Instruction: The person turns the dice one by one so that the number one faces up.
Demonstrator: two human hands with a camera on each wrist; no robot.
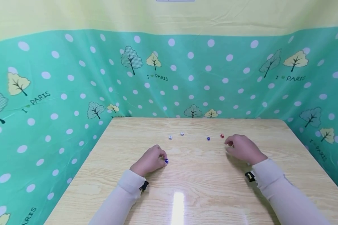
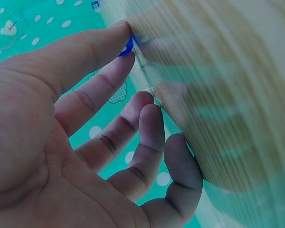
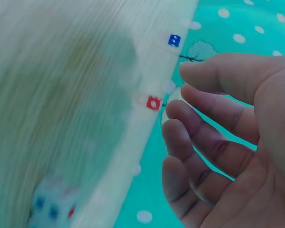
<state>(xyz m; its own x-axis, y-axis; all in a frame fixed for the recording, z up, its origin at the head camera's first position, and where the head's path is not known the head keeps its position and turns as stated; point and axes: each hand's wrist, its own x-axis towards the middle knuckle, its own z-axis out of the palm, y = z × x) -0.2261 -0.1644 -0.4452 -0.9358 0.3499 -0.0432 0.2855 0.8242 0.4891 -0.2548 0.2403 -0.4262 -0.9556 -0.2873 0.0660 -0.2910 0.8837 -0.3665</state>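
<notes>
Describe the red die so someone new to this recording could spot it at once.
On the table, look toward the far side, right of centre. Close to the right hand's fingertips lies the red die, with a blue die to its left. Its red body sets it apart from that and the white dice further left.

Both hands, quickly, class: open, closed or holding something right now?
Left hand: holding a blue die, pinched between thumb and finger.
Right hand: open, fingers loosely curled, holding nothing.

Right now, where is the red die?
In the head view, the red die lies toward the far edge of the table, right of a blue die and left of the right hand.
</notes>
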